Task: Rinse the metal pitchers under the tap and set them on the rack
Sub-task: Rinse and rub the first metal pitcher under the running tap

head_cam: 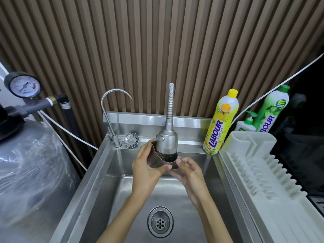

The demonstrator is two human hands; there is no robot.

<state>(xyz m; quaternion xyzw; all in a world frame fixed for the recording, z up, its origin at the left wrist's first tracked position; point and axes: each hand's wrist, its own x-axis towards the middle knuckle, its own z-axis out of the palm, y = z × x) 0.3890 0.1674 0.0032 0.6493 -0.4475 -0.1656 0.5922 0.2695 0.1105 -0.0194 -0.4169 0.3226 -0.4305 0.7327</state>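
Observation:
A small metal pitcher (158, 160) is held over the steel sink (105, 172), directly under the spray head of the flexible tap (166, 142). Water is running into its open mouth. My left hand (146, 168) wraps the pitcher's left side, thumb across the front. My right hand (188, 172) supports it from the right and below. The pitcher's spout points up and left. A white plastic drying rack (263, 172) stands to the right of the sink with nothing on it.
A thin gooseneck tap (112, 109) and a loose drain strainer (131, 140) sit at the sink's back left. Yellow (220, 123) and green (272, 109) detergent bottles and a pump bottle (246, 124) stand behind the rack. A wrapped tank (29, 163) with a pressure gauge (22, 85) is at left.

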